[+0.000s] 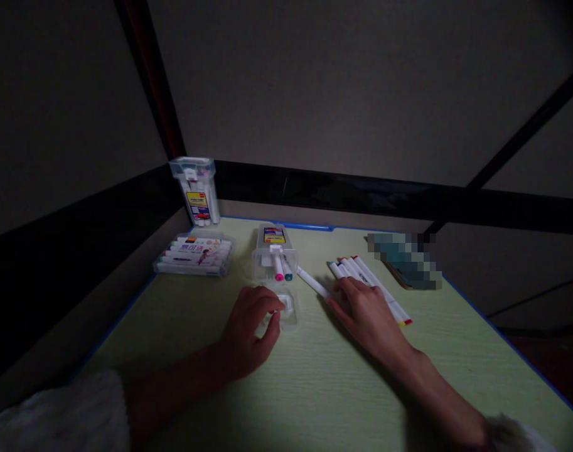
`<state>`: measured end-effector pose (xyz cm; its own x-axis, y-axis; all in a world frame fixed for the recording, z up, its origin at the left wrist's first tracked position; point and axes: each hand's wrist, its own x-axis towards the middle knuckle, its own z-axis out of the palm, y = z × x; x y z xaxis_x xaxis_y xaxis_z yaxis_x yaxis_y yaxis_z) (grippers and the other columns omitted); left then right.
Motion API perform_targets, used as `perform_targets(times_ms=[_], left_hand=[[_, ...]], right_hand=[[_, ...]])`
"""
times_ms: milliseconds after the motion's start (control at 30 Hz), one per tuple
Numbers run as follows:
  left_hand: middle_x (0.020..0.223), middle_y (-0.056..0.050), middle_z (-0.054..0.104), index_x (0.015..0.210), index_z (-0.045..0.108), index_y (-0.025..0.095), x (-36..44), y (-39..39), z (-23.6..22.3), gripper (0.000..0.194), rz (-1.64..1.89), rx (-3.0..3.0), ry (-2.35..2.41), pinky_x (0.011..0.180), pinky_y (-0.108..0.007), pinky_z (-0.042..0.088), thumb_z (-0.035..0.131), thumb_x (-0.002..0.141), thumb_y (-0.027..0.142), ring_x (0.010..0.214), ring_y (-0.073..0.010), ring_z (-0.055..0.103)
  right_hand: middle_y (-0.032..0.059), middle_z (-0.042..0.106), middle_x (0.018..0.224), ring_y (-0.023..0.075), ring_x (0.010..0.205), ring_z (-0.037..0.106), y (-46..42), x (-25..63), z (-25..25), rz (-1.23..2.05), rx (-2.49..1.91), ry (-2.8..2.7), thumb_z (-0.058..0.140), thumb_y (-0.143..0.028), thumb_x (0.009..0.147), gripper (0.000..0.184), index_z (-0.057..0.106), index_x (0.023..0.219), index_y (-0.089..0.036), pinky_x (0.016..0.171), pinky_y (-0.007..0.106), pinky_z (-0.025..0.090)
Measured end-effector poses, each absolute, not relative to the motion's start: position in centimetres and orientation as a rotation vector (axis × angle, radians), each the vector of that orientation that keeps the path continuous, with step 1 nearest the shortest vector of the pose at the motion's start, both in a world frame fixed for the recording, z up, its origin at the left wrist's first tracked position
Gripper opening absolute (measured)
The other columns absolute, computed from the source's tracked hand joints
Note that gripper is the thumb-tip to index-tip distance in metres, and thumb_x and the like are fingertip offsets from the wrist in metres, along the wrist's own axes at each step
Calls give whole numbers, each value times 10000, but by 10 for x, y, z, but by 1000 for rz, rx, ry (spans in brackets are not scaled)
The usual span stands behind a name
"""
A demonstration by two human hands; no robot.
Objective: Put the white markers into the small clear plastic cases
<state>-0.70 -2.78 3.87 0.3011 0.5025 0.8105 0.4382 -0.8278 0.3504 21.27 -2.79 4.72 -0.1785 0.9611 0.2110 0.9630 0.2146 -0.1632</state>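
Note:
My left hand [253, 329] is open, thumb and forefinger curved apart with a gap between them, over the left side of a clear plastic lid [290, 317]. Behind the lid a clear marker case [262, 251] lies on its side, its mouth towards me. Inside it are a marker with a pink end [278, 269] and one with a teal end [289, 275]. My right hand [368, 314] pinches the near end of a white marker [312, 281], whose far end points at the case mouth. Beside and partly under that hand lies a row of several white markers [373, 279].
A full marker case [199, 198] stands upright at the back left corner. In front of it lies a flat clear pack of markers [194, 257]. A blurred-out flat object [406, 260] rests at the right. The pale green table [333, 389] has blue edging and walls behind.

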Motion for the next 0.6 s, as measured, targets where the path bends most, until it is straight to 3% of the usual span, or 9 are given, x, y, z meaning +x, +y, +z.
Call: perform_targets(times_ms=[300, 600], left_hand=[[743, -13, 575, 813, 519, 175, -8, -26, 37, 176, 1548, 2482, 836, 664, -248, 436, 485, 754, 13, 710, -128, 537], [717, -4, 570, 787, 514, 173, -9, -28, 36, 166, 1510, 2518, 778, 665, -261, 410, 469, 764, 14, 683, -127, 512]], right_hand=[[112, 656, 898, 262, 826, 620, -18, 187, 68, -48, -1964, -2324, 484, -341, 869, 206, 535, 912, -146, 667, 333, 350], [96, 681, 816, 241, 775, 646, -3, 178, 52, 22, -2054, -2348, 384, -380, 912, 261, 540, 911, -172, 682, 324, 336]])
